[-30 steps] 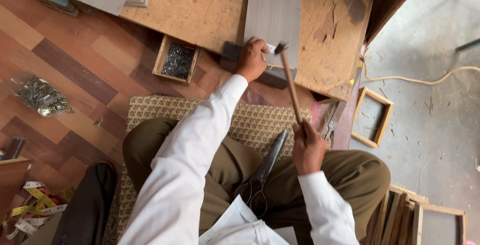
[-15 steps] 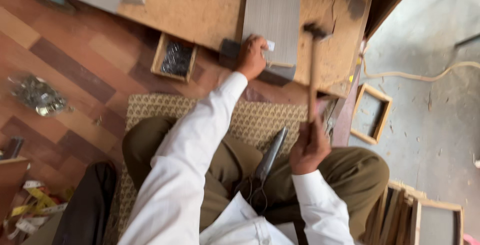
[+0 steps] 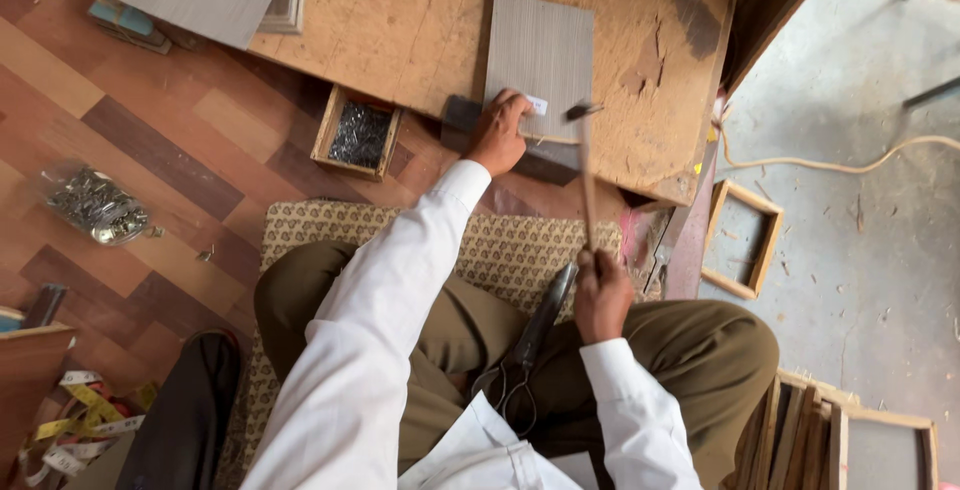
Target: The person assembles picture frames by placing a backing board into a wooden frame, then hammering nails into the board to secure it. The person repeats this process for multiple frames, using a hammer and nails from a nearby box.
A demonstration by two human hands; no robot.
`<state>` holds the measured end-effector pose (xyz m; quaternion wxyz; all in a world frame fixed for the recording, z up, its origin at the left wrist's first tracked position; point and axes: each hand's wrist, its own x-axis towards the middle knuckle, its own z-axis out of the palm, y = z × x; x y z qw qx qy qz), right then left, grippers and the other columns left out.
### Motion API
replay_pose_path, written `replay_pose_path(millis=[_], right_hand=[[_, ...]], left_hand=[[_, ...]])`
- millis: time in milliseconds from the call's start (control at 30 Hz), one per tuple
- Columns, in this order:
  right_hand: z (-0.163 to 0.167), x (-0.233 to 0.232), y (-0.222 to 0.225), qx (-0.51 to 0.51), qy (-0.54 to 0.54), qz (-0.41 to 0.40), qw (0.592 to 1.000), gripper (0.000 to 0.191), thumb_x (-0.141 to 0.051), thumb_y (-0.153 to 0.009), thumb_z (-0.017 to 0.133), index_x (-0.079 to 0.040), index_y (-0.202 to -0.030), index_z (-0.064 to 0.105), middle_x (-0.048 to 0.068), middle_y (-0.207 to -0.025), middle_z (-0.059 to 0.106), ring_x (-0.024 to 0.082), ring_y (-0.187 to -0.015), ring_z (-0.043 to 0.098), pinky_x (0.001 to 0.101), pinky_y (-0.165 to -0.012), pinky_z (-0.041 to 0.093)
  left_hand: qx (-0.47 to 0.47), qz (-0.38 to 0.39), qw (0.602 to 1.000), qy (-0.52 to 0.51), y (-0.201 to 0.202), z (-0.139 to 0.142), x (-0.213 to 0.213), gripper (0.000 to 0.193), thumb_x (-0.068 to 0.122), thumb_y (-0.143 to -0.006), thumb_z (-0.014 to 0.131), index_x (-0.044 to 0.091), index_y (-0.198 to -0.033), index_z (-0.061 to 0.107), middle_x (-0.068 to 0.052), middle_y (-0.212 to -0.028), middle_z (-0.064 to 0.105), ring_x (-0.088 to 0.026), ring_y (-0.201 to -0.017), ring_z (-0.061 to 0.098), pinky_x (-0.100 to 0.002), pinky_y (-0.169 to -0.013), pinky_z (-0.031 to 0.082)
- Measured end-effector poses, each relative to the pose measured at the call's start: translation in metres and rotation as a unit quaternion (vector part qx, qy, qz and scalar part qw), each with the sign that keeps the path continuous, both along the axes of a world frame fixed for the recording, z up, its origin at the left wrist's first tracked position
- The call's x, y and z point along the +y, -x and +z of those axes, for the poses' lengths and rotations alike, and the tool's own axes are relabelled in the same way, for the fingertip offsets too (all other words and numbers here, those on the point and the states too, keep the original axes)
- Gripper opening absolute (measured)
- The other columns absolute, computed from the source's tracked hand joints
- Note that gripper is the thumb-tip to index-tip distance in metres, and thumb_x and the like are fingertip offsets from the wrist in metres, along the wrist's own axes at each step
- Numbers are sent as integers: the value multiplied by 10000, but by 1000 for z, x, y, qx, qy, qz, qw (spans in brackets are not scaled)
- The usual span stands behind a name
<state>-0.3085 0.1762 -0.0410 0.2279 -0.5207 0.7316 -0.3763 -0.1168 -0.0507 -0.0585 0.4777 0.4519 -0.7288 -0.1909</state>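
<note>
The left hand (image 3: 497,133) covers the near edge of the grey panel (image 3: 540,60), so whatever its fingers pinch there cannot be made out. The hammer (image 3: 585,165) head is motion-blurred, and the contents of the little wooden box (image 3: 357,134) are too small to tell. The frames (image 3: 860,445) at the lower right run off the picture's edge.

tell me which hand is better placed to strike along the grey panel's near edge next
Right. The right hand grips the hammer, its head at the grey panel edge; the left hand is pressing the panel.
</note>
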Motion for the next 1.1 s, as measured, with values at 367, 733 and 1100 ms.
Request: replay_pose_path(millis=[367, 733, 1100], right_hand=[[-10, -25, 13, -477, -82, -94, 870, 240, -209, -1015, 615, 21, -1075, 645, 39, -770, 621, 121, -599, 537, 280, -513, 446], [-1, -21, 9, -193, 111, -162, 961, 534, -252, -977, 668, 17, -1416, 526, 159, -1326, 603, 236, -1177, 606, 378, -885, 529], [42, -2, 56, -526, 226, -110, 813, 459, -269, -1184, 564, 164, -1308, 475, 157, -975, 405, 245, -871, 428, 452, -766, 451]], left_hand=[[-153, 6, 985, 79, 3, 17, 39, 24, 38, -887, 672, 39, -892, 696, -82, -1072, 660, -291, -1058, 613, -431, -954, 490], [0, 102, 970, 220, 7, 126, 28, 110, -2, -931, 615, 35, -997, 694, -100, -1115, 719, -333, -978, 689, -426, -845, 554], [411, -107, 890, -166, 19, 175, 71, 164, 61, -934, 757, -47, -1046, 706, -13, -933, 721, -85, -844, 647, -217, -751, 528]])
